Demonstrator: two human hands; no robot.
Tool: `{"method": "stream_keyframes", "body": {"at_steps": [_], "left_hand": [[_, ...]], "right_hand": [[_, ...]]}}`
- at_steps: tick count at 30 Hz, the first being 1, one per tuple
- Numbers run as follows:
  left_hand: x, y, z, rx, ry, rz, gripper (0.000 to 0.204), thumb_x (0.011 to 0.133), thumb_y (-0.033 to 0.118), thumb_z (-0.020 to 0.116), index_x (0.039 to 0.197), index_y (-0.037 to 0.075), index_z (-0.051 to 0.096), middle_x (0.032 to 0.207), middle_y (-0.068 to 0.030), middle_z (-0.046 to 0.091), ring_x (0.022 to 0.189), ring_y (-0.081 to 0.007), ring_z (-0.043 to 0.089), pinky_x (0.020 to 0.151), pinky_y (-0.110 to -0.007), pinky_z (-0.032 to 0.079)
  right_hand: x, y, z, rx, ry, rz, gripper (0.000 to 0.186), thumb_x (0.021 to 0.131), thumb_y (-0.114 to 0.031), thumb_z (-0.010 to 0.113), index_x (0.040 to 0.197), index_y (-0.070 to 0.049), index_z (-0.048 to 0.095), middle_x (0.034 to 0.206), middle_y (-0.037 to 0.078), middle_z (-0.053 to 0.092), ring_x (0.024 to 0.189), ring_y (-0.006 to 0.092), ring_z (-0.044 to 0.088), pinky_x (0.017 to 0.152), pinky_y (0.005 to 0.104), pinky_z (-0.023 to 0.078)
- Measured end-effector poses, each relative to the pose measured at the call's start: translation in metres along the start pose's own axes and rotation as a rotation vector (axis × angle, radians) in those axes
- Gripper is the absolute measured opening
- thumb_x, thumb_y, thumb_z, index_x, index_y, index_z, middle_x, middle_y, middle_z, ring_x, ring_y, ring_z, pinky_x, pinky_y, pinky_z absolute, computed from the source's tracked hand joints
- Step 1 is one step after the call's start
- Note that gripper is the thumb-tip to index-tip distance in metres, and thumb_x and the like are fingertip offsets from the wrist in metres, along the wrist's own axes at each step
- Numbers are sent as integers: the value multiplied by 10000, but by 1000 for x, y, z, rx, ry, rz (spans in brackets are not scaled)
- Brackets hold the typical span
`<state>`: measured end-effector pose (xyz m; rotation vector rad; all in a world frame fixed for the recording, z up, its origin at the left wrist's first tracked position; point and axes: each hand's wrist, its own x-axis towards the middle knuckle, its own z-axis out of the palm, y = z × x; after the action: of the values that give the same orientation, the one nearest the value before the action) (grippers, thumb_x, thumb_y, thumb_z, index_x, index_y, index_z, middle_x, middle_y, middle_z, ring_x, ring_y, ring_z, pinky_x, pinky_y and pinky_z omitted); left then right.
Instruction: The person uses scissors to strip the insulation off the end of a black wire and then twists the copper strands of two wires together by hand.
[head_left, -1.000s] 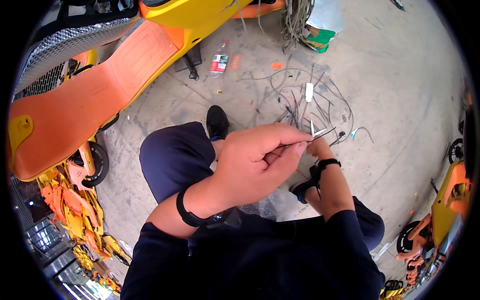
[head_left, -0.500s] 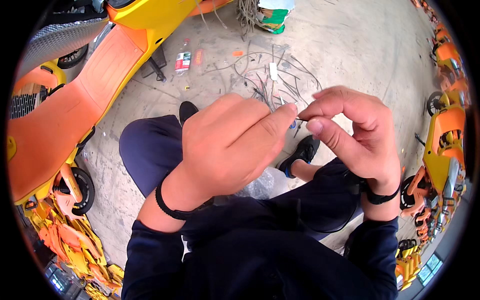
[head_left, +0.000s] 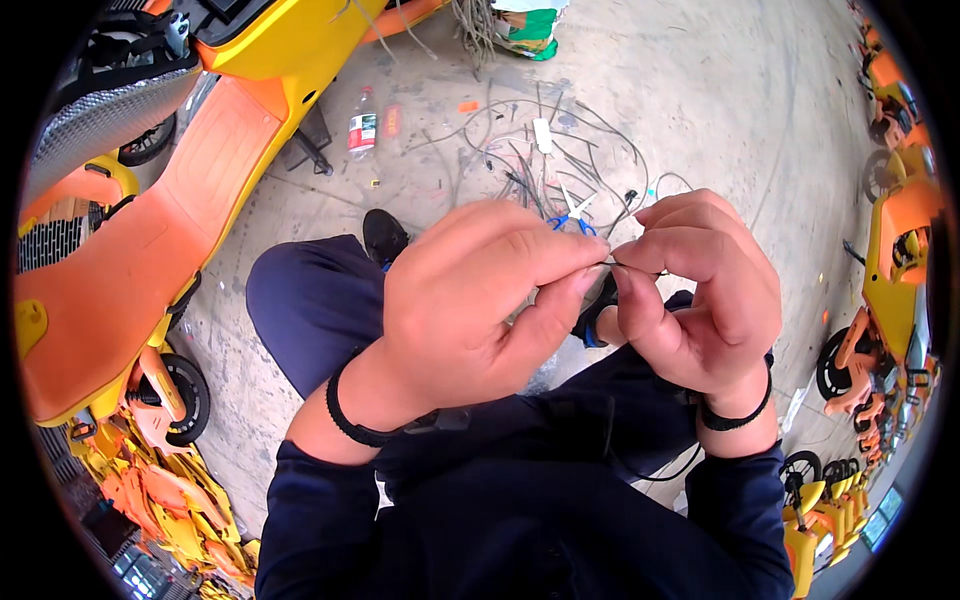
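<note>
My left hand (head_left: 470,300) and my right hand (head_left: 700,290) are raised over my lap, fingertips close together, each pinching a thin black wire (head_left: 607,263) stretched between them. The thumb and forefinger of each meet on it. A length of black cord hangs over my right thigh. Just beyond my hands, scissors with blue handles (head_left: 573,214) lie open on the floor among loose cut cables (head_left: 500,140) and a white oblong piece (head_left: 543,136).
A yellow and orange scooter body (head_left: 130,260) stands at left, a pile of orange parts (head_left: 170,500) below it. A plastic bottle (head_left: 362,125) and a green-white sack (head_left: 525,35) lie ahead. Rows of scooters (head_left: 900,260) line the right edge. My crossed legs (head_left: 310,300) are below.
My right hand, farther forward and low one second ago, has come up beside my left to pinch the wire. Both hands have since drawn slightly lower, and the scissors show more fully.
</note>
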<state>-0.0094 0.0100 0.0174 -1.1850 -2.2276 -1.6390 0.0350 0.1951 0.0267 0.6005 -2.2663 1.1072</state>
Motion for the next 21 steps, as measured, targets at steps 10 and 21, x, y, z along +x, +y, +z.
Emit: {"method": "stream_keyframes", "body": {"at_steps": [10,21], "left_hand": [[-1,-10,11,144,19,126,187,720,-38,685,898,17,679,713,-76,613,587,-207,559,518,-272,421],[-3,-12,17,171,34,72,178,711,-56,657,874,13,669,617,-93,550,518,-215,525,481,-292,405]], "right_hand": [[-6,4,1,-146,-75,-10,186,609,13,668,781,-33,611,632,72,529,534,240,496,509,323,391],[-6,0,20,-300,1,155,150,576,5,642,678,-58,553,589,58,467,520,243,462,491,333,367]]}}
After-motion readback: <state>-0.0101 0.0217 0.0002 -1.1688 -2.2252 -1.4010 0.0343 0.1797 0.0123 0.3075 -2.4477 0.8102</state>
